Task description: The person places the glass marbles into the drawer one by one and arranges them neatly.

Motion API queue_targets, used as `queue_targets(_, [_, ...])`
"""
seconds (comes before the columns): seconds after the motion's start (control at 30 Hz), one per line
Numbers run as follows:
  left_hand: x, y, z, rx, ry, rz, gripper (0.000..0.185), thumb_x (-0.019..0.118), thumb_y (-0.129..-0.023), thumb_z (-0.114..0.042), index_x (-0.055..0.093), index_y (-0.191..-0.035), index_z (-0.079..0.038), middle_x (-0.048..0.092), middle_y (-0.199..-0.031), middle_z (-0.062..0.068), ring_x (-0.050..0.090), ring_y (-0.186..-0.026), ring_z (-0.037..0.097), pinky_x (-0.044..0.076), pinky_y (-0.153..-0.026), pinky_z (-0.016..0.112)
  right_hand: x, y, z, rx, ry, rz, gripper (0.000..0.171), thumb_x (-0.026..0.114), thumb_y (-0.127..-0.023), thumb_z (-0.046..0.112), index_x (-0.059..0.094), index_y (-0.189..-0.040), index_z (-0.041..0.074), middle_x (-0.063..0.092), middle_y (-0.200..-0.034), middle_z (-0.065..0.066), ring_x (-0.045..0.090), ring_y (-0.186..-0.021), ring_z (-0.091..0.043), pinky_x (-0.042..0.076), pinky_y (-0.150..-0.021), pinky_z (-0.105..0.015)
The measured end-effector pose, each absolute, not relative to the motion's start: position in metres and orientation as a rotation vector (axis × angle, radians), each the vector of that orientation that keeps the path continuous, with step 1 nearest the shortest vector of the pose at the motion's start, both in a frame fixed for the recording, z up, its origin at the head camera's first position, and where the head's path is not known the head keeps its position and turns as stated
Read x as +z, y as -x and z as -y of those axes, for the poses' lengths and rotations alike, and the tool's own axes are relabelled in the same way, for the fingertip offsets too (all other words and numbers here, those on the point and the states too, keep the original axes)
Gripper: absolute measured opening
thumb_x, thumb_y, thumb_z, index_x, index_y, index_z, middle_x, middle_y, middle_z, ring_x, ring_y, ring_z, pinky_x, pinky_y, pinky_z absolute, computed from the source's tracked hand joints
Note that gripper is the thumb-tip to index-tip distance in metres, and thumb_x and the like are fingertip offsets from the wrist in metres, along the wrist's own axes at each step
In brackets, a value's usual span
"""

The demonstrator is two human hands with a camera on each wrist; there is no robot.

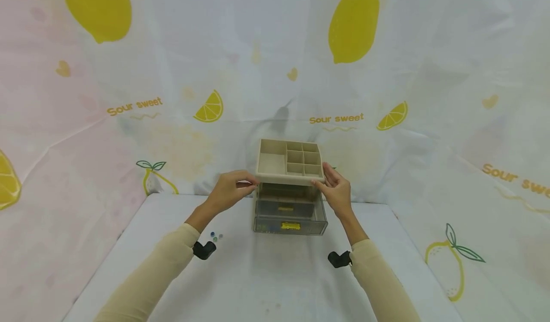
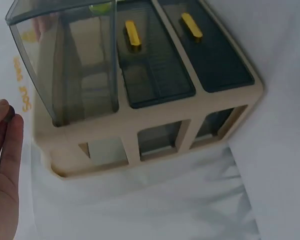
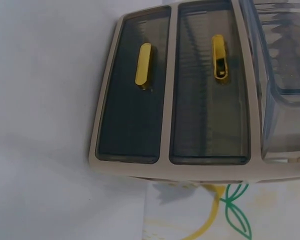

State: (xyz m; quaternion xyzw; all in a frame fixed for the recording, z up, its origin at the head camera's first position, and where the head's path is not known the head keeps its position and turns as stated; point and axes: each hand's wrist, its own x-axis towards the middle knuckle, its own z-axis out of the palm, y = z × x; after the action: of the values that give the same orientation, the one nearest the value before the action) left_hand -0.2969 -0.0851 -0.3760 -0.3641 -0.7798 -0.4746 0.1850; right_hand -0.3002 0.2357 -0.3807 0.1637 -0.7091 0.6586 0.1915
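Observation:
A beige drawer organizer (image 1: 290, 176) stands on the table, its top divided into a large compartment and several small ones. One smoky clear drawer (image 1: 292, 226) with a yellow handle is pulled out under the top. In the wrist views, two more drawers (image 3: 132, 120) are closed. My left hand (image 1: 235, 188) is at the organizer's left front edge. Between thumb and finger it pinches a small dark bead-like piece (image 2: 10, 114). My right hand (image 1: 337, 190) grips the right front corner of the top, thumb in front and fingers along the side; the right wrist view does not show it.
Several small blue, green and pale beads (image 1: 215, 239) lie on the white table (image 1: 279, 274) to the left, near my left wrist. Behind the organizer hangs a white cloth (image 1: 253, 73) printed with lemons. Black wrist cameras (image 1: 204, 250) stick out below both sleeves.

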Motion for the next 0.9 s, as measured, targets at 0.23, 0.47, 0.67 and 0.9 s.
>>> queue_targets(0.23, [-0.374,0.301,0.055,-1.275,1.174,2.214,0.011,0.073,-0.086,-0.002,0.075,-0.096,-0.005,0.070,-0.097,-0.002,0.066,-0.091,0.012,0.055,-0.078,0.023,-0.377,0.293,-0.235,1.843,-0.435,2.007,0.070,0.075,-0.081,-0.005,0.039,-0.140,-0.012,0.042,-0.145,-0.024,0.041,-0.134,-0.032,0.037,-0.104,-0.036])
queue_targets(0.47, [-0.376,0.298,0.023,-1.159,1.357,2.270,0.013,0.074,-0.085,-0.001,0.074,-0.096,-0.007,0.070,-0.096,0.000,0.066,-0.089,0.011,0.054,-0.076,0.021,-0.376,0.291,-0.235,1.877,-0.449,1.980,0.071,0.075,-0.080,-0.008,0.038,-0.140,-0.015,0.040,-0.145,-0.026,0.039,-0.135,-0.034,0.035,-0.105,-0.037])
queue_targets(0.67, [-0.379,0.294,0.003,-1.062,1.491,2.380,0.009,0.074,-0.086,-0.004,0.074,-0.094,-0.004,0.070,-0.095,0.002,0.067,-0.086,0.011,0.053,-0.075,0.017,-0.377,0.288,-0.234,1.892,-0.444,1.975,0.072,0.075,-0.081,-0.006,0.037,-0.141,-0.014,0.038,-0.146,-0.027,0.038,-0.135,-0.032,0.035,-0.105,-0.036])
queue_targets(0.9, [-0.375,0.292,-0.006,-0.947,1.648,2.487,0.007,0.072,-0.087,-0.002,0.076,-0.092,-0.006,0.071,-0.092,0.000,0.067,-0.084,0.007,0.052,-0.075,0.015,-0.376,0.286,-0.232,1.888,-0.442,1.976,0.072,0.075,-0.081,-0.006,0.038,-0.142,-0.012,0.038,-0.147,-0.026,0.038,-0.136,-0.031,0.036,-0.105,-0.034])
